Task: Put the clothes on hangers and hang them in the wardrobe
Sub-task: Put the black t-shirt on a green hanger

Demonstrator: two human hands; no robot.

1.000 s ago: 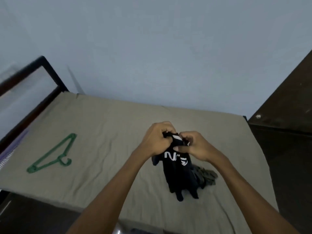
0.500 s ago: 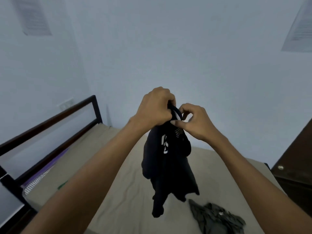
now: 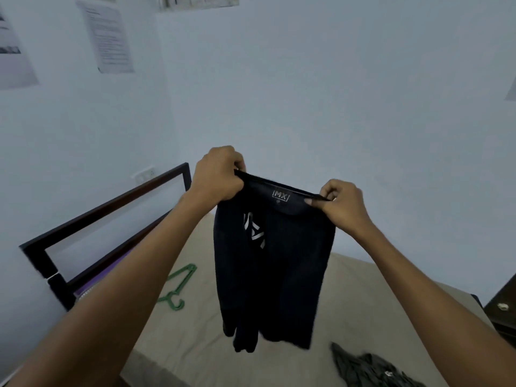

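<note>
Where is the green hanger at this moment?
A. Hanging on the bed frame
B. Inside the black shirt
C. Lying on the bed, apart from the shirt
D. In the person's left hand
C: the green hanger lies flat on the bed, to the left of the black shirt, which both hands hold up by its collar.

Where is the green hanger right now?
In the head view the green hanger lies flat on the bed, lower left of centre, between the dark bed frame and the hanging black T-shirt.
</note>
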